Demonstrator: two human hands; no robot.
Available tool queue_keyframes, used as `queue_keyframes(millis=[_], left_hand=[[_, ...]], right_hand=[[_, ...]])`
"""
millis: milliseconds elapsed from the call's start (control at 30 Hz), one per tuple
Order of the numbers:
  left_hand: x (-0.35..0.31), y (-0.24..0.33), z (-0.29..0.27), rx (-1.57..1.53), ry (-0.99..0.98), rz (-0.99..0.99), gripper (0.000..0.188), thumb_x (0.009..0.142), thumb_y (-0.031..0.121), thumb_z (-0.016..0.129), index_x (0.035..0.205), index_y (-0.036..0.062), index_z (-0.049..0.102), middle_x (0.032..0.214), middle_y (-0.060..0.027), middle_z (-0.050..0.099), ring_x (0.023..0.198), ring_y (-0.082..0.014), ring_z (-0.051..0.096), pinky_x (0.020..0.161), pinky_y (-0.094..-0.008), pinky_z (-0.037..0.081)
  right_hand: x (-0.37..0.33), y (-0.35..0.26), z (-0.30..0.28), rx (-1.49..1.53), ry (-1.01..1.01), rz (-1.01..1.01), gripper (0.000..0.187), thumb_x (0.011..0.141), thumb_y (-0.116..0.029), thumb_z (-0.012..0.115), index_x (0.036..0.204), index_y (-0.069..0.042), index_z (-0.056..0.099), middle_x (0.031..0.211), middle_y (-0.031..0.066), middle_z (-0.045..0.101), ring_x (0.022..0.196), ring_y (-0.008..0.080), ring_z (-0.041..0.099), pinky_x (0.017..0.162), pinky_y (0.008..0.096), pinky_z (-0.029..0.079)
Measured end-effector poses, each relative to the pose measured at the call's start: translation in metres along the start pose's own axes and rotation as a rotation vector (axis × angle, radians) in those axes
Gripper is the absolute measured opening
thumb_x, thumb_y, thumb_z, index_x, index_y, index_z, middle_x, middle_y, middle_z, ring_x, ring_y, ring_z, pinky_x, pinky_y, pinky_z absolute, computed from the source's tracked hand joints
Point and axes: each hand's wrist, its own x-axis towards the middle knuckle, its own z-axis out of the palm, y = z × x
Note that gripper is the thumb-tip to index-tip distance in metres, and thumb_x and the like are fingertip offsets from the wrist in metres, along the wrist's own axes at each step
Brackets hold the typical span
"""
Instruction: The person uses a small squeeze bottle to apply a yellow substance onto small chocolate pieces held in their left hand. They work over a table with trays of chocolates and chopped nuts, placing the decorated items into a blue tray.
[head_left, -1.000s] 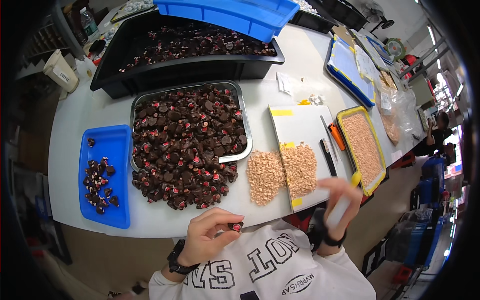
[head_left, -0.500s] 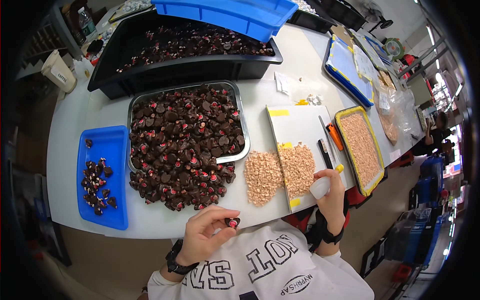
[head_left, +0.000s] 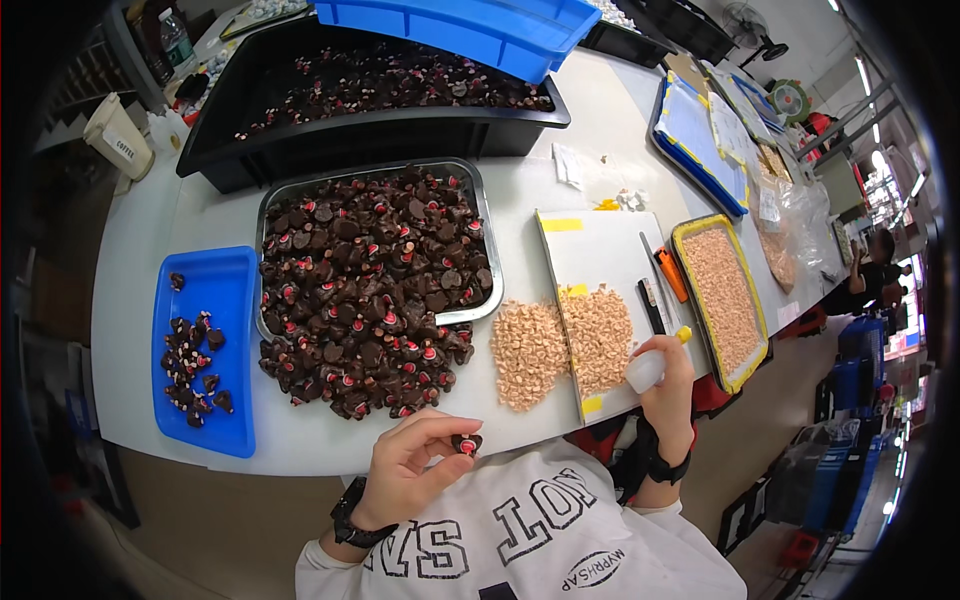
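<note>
Between the thumb and fingertips of my left hand (head_left: 408, 462) is a small dark-brown piece with a red and white spot (head_left: 466, 446), held just off the table's front edge. My right hand (head_left: 672, 396) is wrapped round a small translucent white squeeze bottle (head_left: 645, 371) with a yellow tip, over the right edge of a white board. Small beige bits (head_left: 600, 335) lie in a heap on that board (head_left: 600, 252), and more beige bits (head_left: 527, 352) lie beside it. A large pile of similar dark pieces (head_left: 370, 290) fills and spills out of a metal tray (head_left: 489, 240).
A blue tray (head_left: 238, 350) with a few pieces stands at the left. Behind are a deep black bin (head_left: 420, 140) and a blue crate (head_left: 450, 30). An orange-handled tool (head_left: 671, 275), a black pen (head_left: 651, 305) and a yellow-edged tray of beige bits (head_left: 720, 295) lie right.
My right hand, with the squeeze bottle, has shifted very slightly up and to the right. My left hand keeps its hold on the dark piece, almost unmoved.
</note>
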Motion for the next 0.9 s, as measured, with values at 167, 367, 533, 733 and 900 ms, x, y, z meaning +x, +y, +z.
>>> queue_keyframes(millis=[167, 367, 533, 733, 900], left_hand=[[-0.002, 0.0, -0.002, 0.02, -0.022, -0.034, 0.033, 0.079, -0.004, 0.061, 0.111, -0.0054, 0.055, 0.101, -0.0105, 0.053, 0.085, -0.0109, 0.055, 0.075, -0.022, 0.048], [-0.001, 0.009, 0.006, 0.067, -0.213, -0.142, 0.048, 0.079, -0.003, 0.062, 0.124, -0.0013, 0.047, 0.101, -0.0088, 0.054, 0.087, -0.0103, 0.056, 0.075, -0.0225, 0.048], [-0.001, 0.018, 0.0, 0.087, -0.368, -0.112, 0.059, 0.077, -0.005, 0.063, 0.13, -0.0021, 0.038, 0.106, -0.0112, 0.054, 0.088, -0.0131, 0.058, 0.077, -0.0251, 0.048], [-0.007, 0.008, 0.0, -0.022, -0.288, -0.031, 0.061, 0.074, -0.009, 0.064, 0.129, -0.0068, 0.037, 0.113, -0.0151, 0.052, 0.092, -0.0172, 0.058, 0.08, -0.0285, 0.048], [-0.004, 0.01, -0.004, 0.0, -0.348, -0.098, 0.056, 0.074, -0.01, 0.063, 0.125, -0.0078, 0.04, 0.113, -0.0143, 0.052, 0.092, -0.0166, 0.058, 0.078, -0.0275, 0.049]], right_hand=[[-0.001, -0.003, -0.001, 0.02, 0.062, 0.005, 0.027, 0.065, 0.004, 0.062, 0.088, -0.004, 0.052, 0.079, 0.0111, 0.057, 0.072, 0.0286, 0.056, 0.065, 0.035, 0.044], [-0.014, -0.068, -0.004, 0.849, 0.001, -0.348, 0.02, 0.063, -0.005, 0.065, 0.078, -0.007, 0.053, 0.08, 0.0138, 0.06, 0.068, 0.0209, 0.057, 0.055, 0.0307, 0.043], [0.012, -0.112, 0.037, 0.676, -0.339, -0.808, 0.032, 0.059, -0.008, 0.061, 0.09, -0.006, 0.056, 0.092, 0.0066, 0.059, 0.076, 0.0241, 0.055, 0.069, 0.0342, 0.043], [0.01, -0.118, 0.051, 0.712, -0.309, -0.744, 0.032, 0.065, -0.009, 0.069, 0.093, -0.006, 0.054, 0.088, 0.0059, 0.059, 0.074, 0.0245, 0.056, 0.067, 0.0335, 0.044], [0.01, -0.117, 0.053, 0.762, -0.286, -0.777, 0.028, 0.067, -0.011, 0.07, 0.09, -0.007, 0.055, 0.087, 0.0059, 0.06, 0.075, 0.0246, 0.057, 0.067, 0.0335, 0.044]])
